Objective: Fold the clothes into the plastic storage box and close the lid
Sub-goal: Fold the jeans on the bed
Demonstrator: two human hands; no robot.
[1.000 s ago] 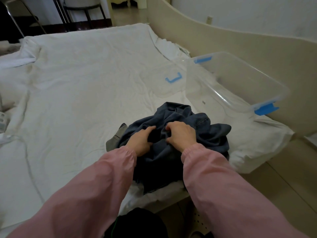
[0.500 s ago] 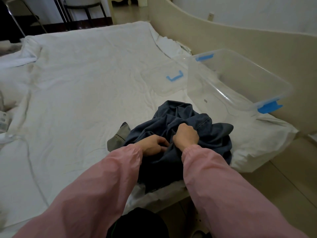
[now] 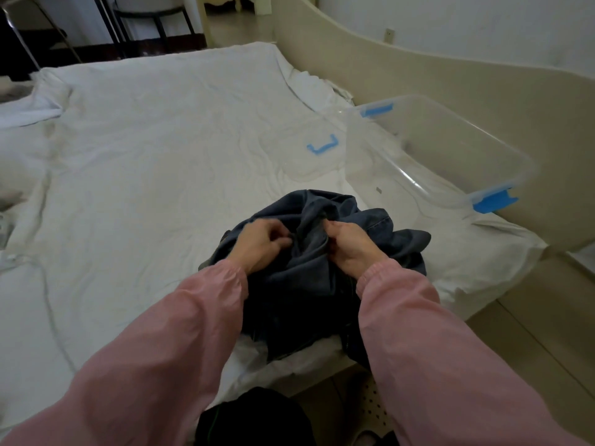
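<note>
My left grip point(image 3: 262, 244) and right grip point(image 3: 349, 244) are both clenched on the dark blue denim garment point(image 3: 302, 284). The fingers curl into folds of cloth near the top of the heap, and the two grips sit close together with a ridge of fabric between them. The garment lies crumpled on the white sheet at the near edge of the bed point(image 3: 145, 162), with part of it hanging over the edge toward me. The clear plastic storage box point(image 3: 450, 149) stands open on the bed, to the right of the garment and beyond it, against the beige bed frame point(image 3: 418, 72). It has a blue latch point(image 3: 492, 204) at its near end. Its clear lid point(image 3: 289, 156), marked by a blue handle point(image 3: 323, 147), lies flat on the sheet just left of the box. My pink sleeves point(image 3: 199, 304) reach to my wrists.
</note>
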